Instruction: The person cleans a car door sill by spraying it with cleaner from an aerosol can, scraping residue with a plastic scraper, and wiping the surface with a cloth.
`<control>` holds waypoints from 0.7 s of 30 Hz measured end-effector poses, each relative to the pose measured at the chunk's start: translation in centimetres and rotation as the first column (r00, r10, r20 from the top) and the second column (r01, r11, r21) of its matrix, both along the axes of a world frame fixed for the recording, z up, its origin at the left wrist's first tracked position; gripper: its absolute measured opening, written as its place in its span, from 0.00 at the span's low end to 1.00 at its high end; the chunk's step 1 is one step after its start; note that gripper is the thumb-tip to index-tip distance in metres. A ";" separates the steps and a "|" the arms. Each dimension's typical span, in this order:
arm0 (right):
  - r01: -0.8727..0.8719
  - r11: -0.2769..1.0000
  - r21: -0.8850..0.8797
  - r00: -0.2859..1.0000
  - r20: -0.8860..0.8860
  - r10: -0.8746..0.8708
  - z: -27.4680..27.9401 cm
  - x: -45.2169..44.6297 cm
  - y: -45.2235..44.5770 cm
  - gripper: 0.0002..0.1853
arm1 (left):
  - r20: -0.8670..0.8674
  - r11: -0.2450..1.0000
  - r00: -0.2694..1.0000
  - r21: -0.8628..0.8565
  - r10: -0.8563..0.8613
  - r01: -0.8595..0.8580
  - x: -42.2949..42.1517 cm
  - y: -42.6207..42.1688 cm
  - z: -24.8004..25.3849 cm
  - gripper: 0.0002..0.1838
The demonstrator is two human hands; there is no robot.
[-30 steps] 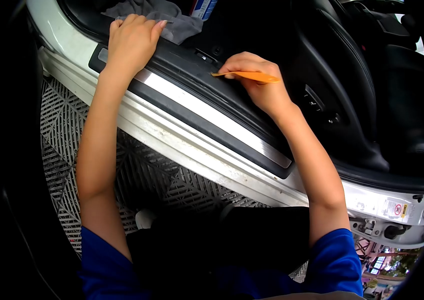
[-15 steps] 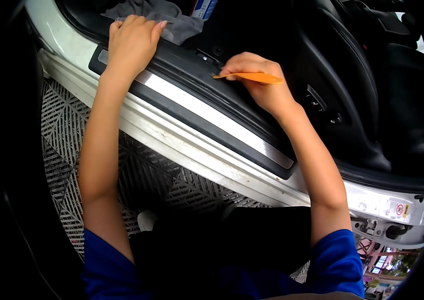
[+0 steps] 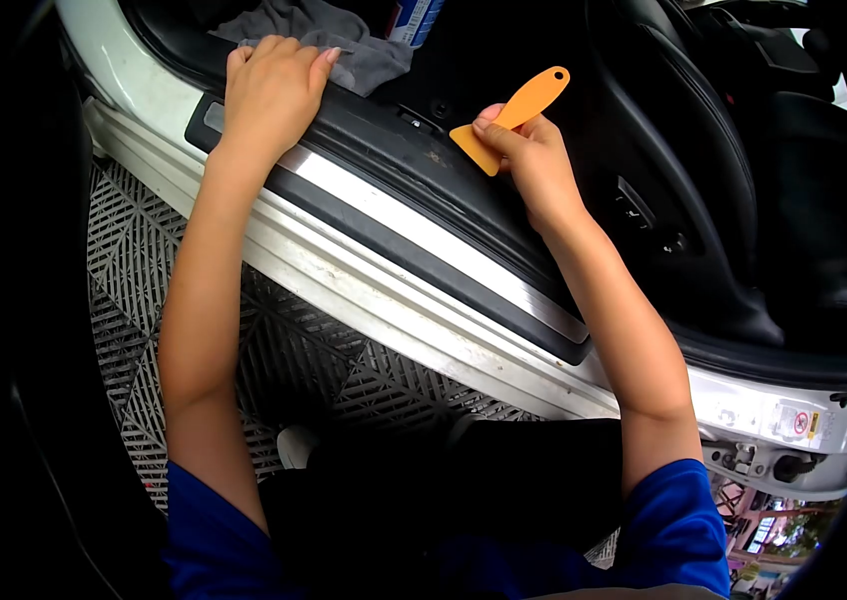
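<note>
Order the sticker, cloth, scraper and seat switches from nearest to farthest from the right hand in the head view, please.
1. Scraper: held in the right hand.
2. Seat switches: to its right, on the seat's side.
3. Cloth: to its left, near the left hand.
4. Sticker: lower right, on white bodywork.

The person wears a bright blue top whose short left sleeve (image 3: 214, 515) and right sleeve (image 3: 677, 520) end above the elbows, in smooth, plain fabric with soft folds. Both forearms are uncovered, and the left hand (image 3: 274, 92) and right hand (image 3: 536, 170) are bare. The legwear (image 3: 444, 500) looks black, its details lost in shadow; one pale shoe (image 3: 295, 447) shows partly.
</note>
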State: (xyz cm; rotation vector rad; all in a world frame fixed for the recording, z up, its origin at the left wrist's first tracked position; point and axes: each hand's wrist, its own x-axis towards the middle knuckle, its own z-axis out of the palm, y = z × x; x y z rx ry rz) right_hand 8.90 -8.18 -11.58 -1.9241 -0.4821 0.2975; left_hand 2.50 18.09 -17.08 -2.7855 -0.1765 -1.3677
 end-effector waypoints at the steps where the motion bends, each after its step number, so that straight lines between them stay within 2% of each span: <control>1: -0.016 1.000 0.001 1.000 -0.009 0.016 -0.1 -0.1 0.2 0.12 | -0.011 1.000 1.000 -0.002 0.004 -0.004 0.0 0.0 0.0 0.18; 6: -0.001 0.998 0.060 0.998 -0.056 0.005 -0.7 -0.6 0.4 0.13 | -0.004 1.000 1.000 0.016 -0.003 0.003 0.1 0.1 0.0 0.18; 11: -0.072 0.996 -0.051 0.989 0.126 0.077 -1.0 -0.6 0.7 0.15 | 0.028 1.000 0.999 0.022 -0.016 0.016 0.1 -0.1 -0.1 0.18; 17: -0.097 0.993 -0.071 0.962 0.250 0.112 -1.0 -1.3 0.6 0.15 | 0.014 1.000 1.000 0.023 -0.018 0.018 -0.1 -0.3 0.3 0.18; 19: -0.101 0.992 -0.072 0.955 0.273 0.117 -0.9 -1.5 0.6 0.15 | -0.163 0.998 0.985 -0.024 0.048 -0.053 -0.5 -0.5 0.8 0.17; 21: -0.104 0.992 -0.073 0.947 0.296 0.121 -1.0 -1.5 0.6 0.14 | -0.160 0.999 0.986 -0.022 0.046 -0.050 -0.5 -0.5 0.8 0.17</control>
